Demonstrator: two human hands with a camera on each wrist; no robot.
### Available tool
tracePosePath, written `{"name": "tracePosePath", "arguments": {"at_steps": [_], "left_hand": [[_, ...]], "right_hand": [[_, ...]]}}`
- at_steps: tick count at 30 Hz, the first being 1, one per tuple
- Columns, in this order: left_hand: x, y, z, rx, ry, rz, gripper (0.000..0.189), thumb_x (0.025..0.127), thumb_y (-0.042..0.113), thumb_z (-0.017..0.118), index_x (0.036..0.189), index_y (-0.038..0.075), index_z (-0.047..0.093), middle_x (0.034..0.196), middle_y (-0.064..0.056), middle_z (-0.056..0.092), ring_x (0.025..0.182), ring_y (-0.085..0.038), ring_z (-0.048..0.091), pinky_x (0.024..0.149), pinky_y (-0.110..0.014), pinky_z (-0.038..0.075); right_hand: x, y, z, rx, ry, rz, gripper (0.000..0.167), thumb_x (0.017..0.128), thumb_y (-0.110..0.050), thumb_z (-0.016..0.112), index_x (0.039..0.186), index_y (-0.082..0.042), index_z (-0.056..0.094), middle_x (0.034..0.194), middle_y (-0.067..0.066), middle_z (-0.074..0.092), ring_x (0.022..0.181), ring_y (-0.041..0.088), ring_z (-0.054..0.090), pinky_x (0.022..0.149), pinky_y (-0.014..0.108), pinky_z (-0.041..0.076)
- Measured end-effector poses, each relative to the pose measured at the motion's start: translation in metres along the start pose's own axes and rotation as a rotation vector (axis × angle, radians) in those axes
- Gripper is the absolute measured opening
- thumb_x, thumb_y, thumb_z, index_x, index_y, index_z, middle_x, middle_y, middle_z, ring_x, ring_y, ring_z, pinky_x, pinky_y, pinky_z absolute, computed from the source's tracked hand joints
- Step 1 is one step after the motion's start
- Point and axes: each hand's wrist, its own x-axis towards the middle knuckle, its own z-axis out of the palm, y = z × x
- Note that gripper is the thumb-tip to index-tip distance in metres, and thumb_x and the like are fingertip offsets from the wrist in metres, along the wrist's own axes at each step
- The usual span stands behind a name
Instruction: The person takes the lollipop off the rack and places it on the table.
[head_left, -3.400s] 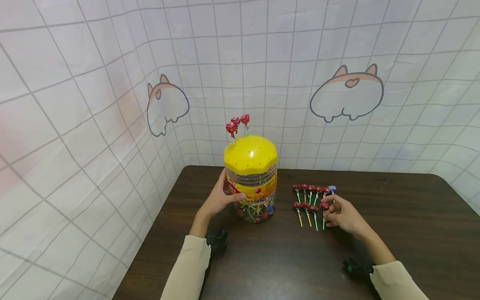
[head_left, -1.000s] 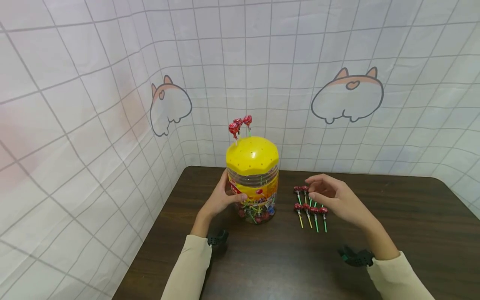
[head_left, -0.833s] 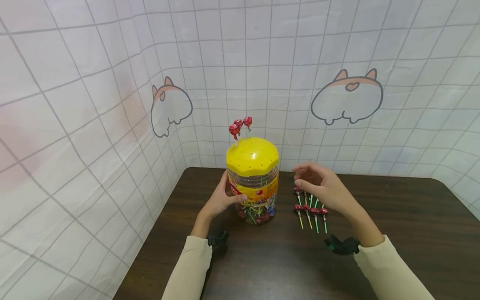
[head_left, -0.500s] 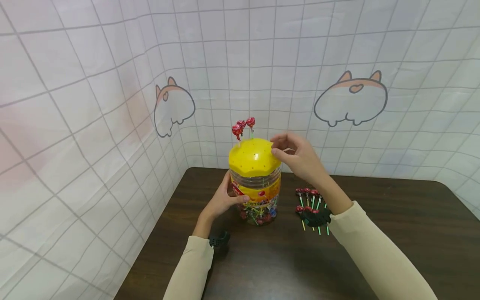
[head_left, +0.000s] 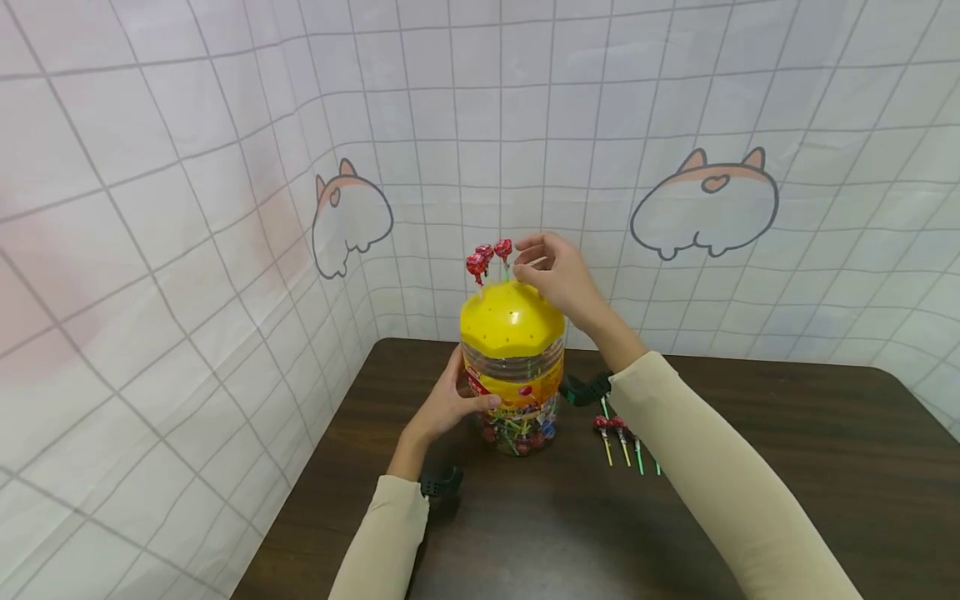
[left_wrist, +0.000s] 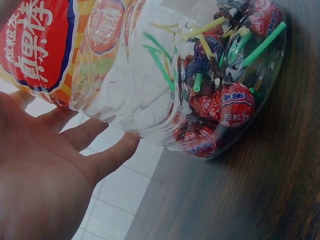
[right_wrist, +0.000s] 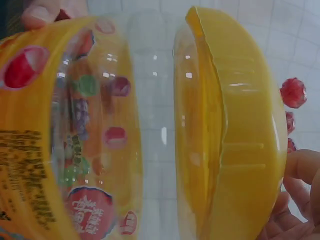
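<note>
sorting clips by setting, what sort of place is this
Probably a staged recording booth rather than a home: a dark table is walled in by a gridded cloth with cartoon animals, and the only goods are a lollipop jar and loose lollipops.

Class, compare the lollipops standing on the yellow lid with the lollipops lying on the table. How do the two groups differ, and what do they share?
The lollipops on the lid stand upright, sticks pushed into the yellow lid; the lollipops on the table lie flat on the dark table. The lid group sits beside the right hand at the top of the jar; the table group lies partly hidden behind the right sleeve. Both have red wrapped heads on thin sticks.
</note>
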Motion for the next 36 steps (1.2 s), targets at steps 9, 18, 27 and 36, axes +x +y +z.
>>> {"name": "tracePosePath", "arguments": {"at_steps": [9, 18, 27, 36], "left_hand": [[-0.001, 0.003, 0.0, -0.004, -0.011, -0.005, 0.099, 0.089, 0.024, 0.081, 0.161, 0.036, 0.014, 0.154, -0.006, 0.04, 0.137, -0.029, 0.048, 0.113, -0.054, 0.047], [-0.002, 0.003, 0.0, -0.009, -0.015, 0.001, 0.098, 0.089, 0.025, 0.082, 0.16, 0.038, 0.016, 0.153, -0.006, 0.043, 0.135, -0.029, 0.051, 0.111, -0.052, 0.049], [0.0, -0.001, -0.001, 0.005, -0.014, 0.003, 0.099, 0.086, 0.032, 0.084, 0.159, 0.042, 0.017, 0.151, -0.003, 0.044, 0.135, -0.028, 0.051, 0.111, -0.053, 0.049], [0.0, -0.002, -0.003, 0.008, -0.01, 0.007, 0.099, 0.086, 0.03, 0.084, 0.158, 0.045, 0.018, 0.151, 0.0, 0.044, 0.135, -0.026, 0.05, 0.112, -0.054, 0.047]], "right_hand": [[0.012, -0.006, 0.008, -0.021, -0.031, 0.025, 0.036, 0.098, -0.014, 0.068, 0.133, -0.011, 0.059, 0.121, 0.013, 0.068, 0.1, 0.029, 0.064, 0.094, 0.044, 0.058], [0.014, -0.005, 0.011, -0.05, -0.005, -0.009, 0.035, 0.098, -0.011, 0.066, 0.133, -0.013, 0.061, 0.113, 0.012, 0.068, 0.089, 0.025, 0.063, 0.082, 0.034, 0.058], [0.012, -0.002, 0.013, -0.009, 0.081, -0.125, 0.038, 0.099, -0.013, 0.067, 0.136, -0.014, 0.059, 0.109, 0.011, 0.065, 0.088, 0.023, 0.057, 0.074, 0.026, 0.05], [0.0, -0.006, 0.007, 0.094, 0.113, -0.202, 0.038, 0.097, -0.011, 0.066, 0.135, -0.017, 0.059, 0.101, 0.008, 0.065, 0.087, 0.022, 0.061, 0.066, 0.024, 0.056]]}}
